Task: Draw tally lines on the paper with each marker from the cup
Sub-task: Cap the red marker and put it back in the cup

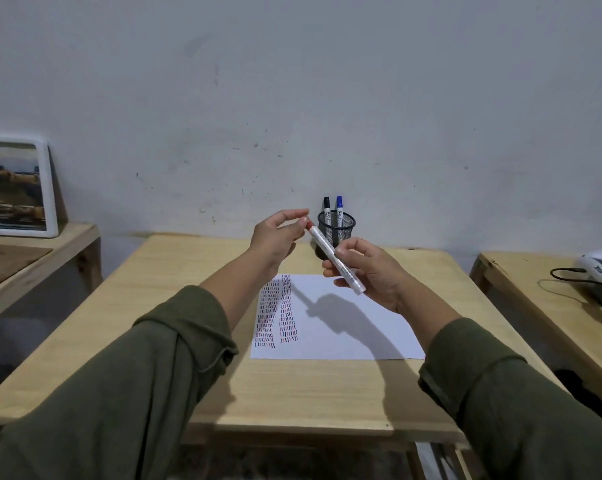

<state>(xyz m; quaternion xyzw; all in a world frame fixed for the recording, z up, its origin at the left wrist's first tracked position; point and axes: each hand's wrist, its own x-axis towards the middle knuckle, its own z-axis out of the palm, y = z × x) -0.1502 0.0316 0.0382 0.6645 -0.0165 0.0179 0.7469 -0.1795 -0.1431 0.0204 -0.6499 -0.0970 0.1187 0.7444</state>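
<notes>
- Your sleeves are olive green, pushed up on both forearms, closest to the camera.
- Paper lies flat on the wooden table, below and just nearer you than both hands; its near edge sits well back from the table's front edge.
- Tally lines in red, blue and black fill two columns at the paper's left side, under your left wrist; the sheet to the right of them is blank, with hand shadow across it.
- Your right hand is closed around a white marker, fingers wrapped on the lower barrel, held above the paper, tilted up toward the left.
- Your left hand is half curled, thumb and fingertips pinching at the marker's upper red end; can't tell if the cap is on or off.
- Hands are near each other, joined only by the marker.
- Mesh cup stands just beyond the hands, near the table's far edge by the wall, upright.
- Black marker and blue marker stand in the cup, caps up.
- Bare tabletop left and right of the paper.
- Picture frame on a side shelf, far left of your left hand.
</notes>
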